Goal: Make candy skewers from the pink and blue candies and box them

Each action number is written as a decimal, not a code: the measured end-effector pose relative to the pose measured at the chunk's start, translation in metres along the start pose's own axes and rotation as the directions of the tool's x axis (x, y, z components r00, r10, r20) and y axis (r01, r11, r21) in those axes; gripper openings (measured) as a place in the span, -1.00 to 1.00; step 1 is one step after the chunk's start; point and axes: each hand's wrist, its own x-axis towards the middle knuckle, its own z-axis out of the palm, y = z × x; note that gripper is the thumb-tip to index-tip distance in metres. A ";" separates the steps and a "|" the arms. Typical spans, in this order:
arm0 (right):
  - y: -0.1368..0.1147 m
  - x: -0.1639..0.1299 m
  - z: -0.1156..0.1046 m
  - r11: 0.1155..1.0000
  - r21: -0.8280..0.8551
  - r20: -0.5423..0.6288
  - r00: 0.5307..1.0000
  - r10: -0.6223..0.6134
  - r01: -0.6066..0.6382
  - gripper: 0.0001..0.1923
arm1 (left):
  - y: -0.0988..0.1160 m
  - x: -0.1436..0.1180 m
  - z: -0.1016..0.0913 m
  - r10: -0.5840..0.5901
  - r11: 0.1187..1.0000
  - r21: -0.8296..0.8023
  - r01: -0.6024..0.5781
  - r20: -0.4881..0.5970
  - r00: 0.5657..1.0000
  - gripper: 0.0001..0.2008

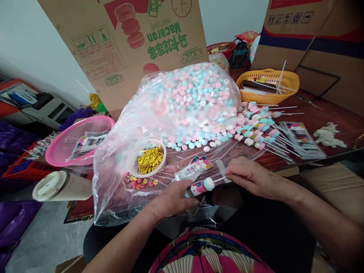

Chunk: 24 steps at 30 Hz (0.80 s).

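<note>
My left hand [174,199] is closed around a candy skewer [209,184] near the table's front edge; a printed clear wrapper covers part of its candies. A white stick runs from its pale blue and white end toward my right hand [248,174], whose fingers are pinched on that stick. Just beyond lie several printed plastic sleeves [193,170]. A white tub of gold twist ties [150,159] stands to the left, with small ring candies [139,182] in front of it. Finished-looking candy skewers [257,131] are heaped to the right.
A large clear bag of pink, blue and white candies [196,94] fills the middle. Behind it stands a cardboard box [127,45]. A yellow basket [297,81] is at the back right, a pink basket [51,146] and paper cup [76,187] at left.
</note>
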 end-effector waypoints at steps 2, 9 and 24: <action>-0.003 -0.003 -0.004 0.994 -0.080 -0.028 0.997 -0.077 0.075 -0.72 | -0.004 -0.003 -0.005 0.066 0.969 -0.244 -0.035 0.121 0.990 -0.76; -0.022 0.001 0.000 0.979 -0.162 -0.091 0.986 -0.137 0.122 -0.72 | 0.013 0.002 -0.009 0.056 0.964 -0.263 -0.037 0.066 0.996 -0.72; -0.035 0.020 0.014 0.993 -0.116 0.167 0.986 0.026 -0.007 -0.71 | 0.031 0.020 0.017 -0.022 0.935 0.340 0.102 -0.232 0.973 -0.75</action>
